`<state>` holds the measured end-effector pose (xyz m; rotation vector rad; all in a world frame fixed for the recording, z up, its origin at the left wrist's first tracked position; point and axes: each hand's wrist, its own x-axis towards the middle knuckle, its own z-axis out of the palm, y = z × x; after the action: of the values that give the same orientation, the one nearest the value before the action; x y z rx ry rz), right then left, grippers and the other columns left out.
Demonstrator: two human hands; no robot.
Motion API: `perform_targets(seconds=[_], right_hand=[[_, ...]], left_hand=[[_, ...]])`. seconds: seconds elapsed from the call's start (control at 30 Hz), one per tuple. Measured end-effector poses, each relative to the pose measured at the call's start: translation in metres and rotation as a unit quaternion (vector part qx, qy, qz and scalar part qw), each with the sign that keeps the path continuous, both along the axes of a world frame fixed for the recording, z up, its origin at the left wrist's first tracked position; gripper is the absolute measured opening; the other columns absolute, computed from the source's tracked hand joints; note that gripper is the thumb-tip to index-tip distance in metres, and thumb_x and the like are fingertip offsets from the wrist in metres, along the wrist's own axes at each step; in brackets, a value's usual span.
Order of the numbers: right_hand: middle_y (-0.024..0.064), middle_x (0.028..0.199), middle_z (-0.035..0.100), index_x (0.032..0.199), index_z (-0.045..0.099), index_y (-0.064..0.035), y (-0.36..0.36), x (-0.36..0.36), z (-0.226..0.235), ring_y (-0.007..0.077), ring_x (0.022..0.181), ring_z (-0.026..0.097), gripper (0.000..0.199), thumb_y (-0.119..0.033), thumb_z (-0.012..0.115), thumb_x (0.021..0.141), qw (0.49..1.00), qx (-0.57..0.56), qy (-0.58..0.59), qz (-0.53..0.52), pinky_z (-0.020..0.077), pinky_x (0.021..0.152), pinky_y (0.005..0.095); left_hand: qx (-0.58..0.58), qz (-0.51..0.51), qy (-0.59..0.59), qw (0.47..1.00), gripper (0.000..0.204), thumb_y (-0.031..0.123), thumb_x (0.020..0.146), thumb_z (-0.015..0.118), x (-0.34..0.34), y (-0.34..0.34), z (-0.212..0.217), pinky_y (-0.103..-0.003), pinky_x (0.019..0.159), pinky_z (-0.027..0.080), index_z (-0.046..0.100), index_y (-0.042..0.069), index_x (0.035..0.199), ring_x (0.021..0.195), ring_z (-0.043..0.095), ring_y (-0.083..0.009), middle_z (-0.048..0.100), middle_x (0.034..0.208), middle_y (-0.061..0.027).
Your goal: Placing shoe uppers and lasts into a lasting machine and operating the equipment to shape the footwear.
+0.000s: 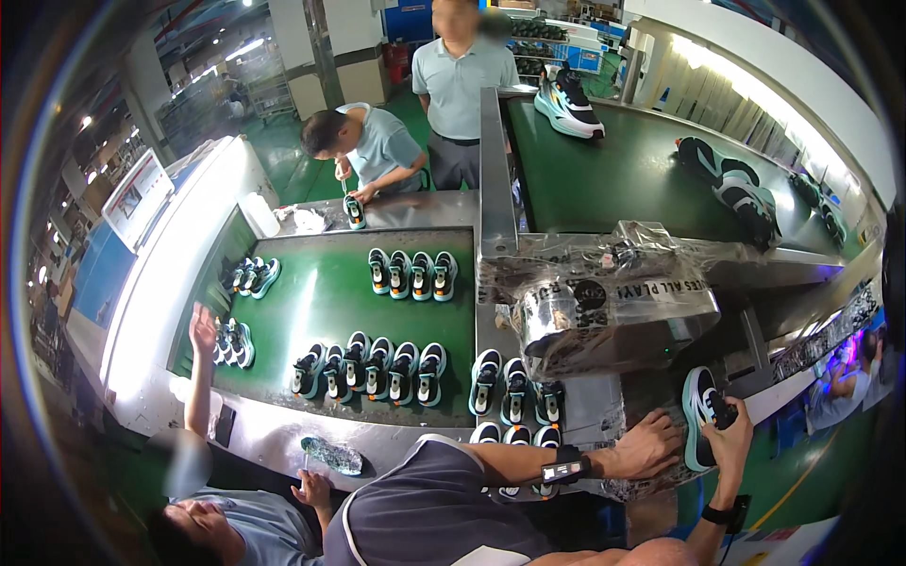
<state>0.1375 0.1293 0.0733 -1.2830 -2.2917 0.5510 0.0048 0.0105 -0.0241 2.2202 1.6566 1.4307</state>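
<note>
My right hand is closed round a black, white and mint-soled sneaker, gripping it at its collar over the right end of the bench. The sneaker's toe points away from me. To its left, my left hand rests palm down on a plastic-wrapped surface, fingers stretched toward the sneaker and apart from it. Left of that hand, several matching sneakers stand in rows at the bench edge, some partly hidden by my left forearm.
A green conveyor carries several sneakers in groups. Beyond a plastic-wrapped machine part, a raised green belt holds more shoes. One co-worker handles a sneaker across the conveyor; another stands behind. A third person reaches over at left.
</note>
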Motion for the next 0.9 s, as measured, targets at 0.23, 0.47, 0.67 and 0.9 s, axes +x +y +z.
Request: perform_targets(seconds=[0.23, 0.47, 0.67, 0.9], right_hand=[[0.0165, 0.084, 0.064, 0.106, 0.057, -0.0023, -0.0001, 0.0001, -0.0007, 0.03, 0.076, 0.063, 0.051, -0.003, 0.072, 0.057, 1.0, -0.005, 0.005, -0.007, 0.0489, 0.073, 0.0372], [0.0165, 0.083, 0.063, 0.105, 0.056, -0.0025, 0.0022, 0.0007, -0.0039, 0.0293, 0.076, 0.064, 0.05, 0.0, 0.072, 0.057, 1.0, 0.013, 0.018, 0.006, 0.049, 0.073, 0.037], [0.0159, 0.084, 0.063, 0.103, 0.057, -0.0029, 0.0017, 0.0009, -0.0034, 0.0274, 0.076, 0.064, 0.049, 0.0, 0.072, 0.057, 1.0, -0.006, 0.026, -0.007, 0.0492, 0.073, 0.0366], [0.0162, 0.084, 0.064, 0.103, 0.057, -0.0031, 0.0048, 0.0037, -0.0072, 0.0317, 0.076, 0.064, 0.049, -0.004, 0.072, 0.057, 1.0, 0.022, 0.015, -0.005, 0.049, 0.073, 0.038]], left_hand=[[-0.006, -0.008, 0.001, 1.0, 0.027, 0.027, 0.082, 0.064, 0.0002, 0.0009, -0.0027, -0.051, 0.106, 0.031, 0.062, 0.003, 0.095, 0.096, 0.052, -0.029, 0.057, 0.095, -0.0105], [-0.018, -0.013, -0.011, 1.0, 0.024, 0.026, 0.083, 0.063, 0.0006, 0.0031, -0.0058, -0.053, 0.106, 0.029, 0.062, 0.004, 0.091, 0.097, 0.052, -0.0296, 0.058, 0.098, -0.0108], [-0.021, -0.015, -0.003, 1.0, 0.026, 0.026, 0.085, 0.062, -0.0002, 0.0041, -0.0051, -0.052, 0.108, 0.03, 0.06, 0.004, 0.098, 0.098, 0.053, -0.0283, 0.058, 0.098, -0.0098], [-0.023, -0.01, -0.008, 1.0, 0.027, 0.026, 0.085, 0.063, 0.0008, 0.0047, -0.0062, -0.051, 0.108, 0.03, 0.061, 0.004, 0.098, 0.1, 0.053, -0.0284, 0.059, 0.102, -0.0096]])
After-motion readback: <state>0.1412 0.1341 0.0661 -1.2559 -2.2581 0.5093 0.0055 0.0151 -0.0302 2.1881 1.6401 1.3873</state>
